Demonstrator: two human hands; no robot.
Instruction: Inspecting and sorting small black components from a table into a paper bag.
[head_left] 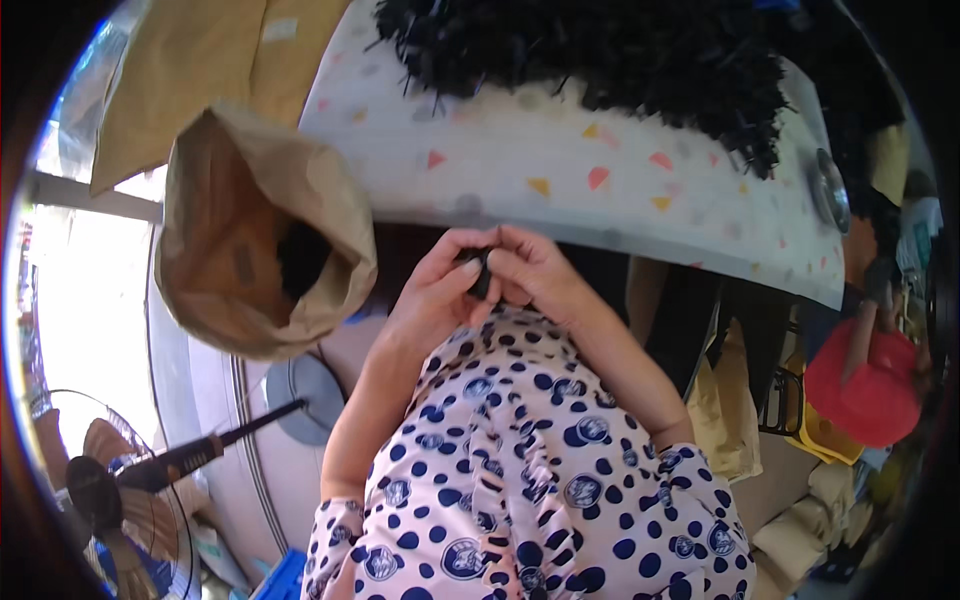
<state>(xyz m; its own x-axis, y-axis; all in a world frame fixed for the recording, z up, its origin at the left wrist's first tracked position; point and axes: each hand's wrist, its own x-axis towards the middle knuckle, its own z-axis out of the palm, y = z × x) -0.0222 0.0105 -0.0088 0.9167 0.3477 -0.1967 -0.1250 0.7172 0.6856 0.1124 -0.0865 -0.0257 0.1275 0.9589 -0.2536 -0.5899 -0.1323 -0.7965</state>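
Note:
My left hand [440, 285] and my right hand [536, 268] meet in front of my body, just below the near edge of the table. Between their fingertips both pinch a small black piece [482, 274]; its exact kind is too small and too covered to make out. On the table, a large heap of small black strip-like pieces [600, 50] lies along the far side. To the left of my hands stands an open brown paper sack [335, 190], with some black material [303, 258] visible inside it.
A patterned cloth [500, 150] covers the table, and a round metal dish [831, 190] sits at its right edge. A standing fan [110, 490] is at the lower left. Flat brown paper [200, 80] lies at the upper left. A red round seat [865, 385] stands at the right.

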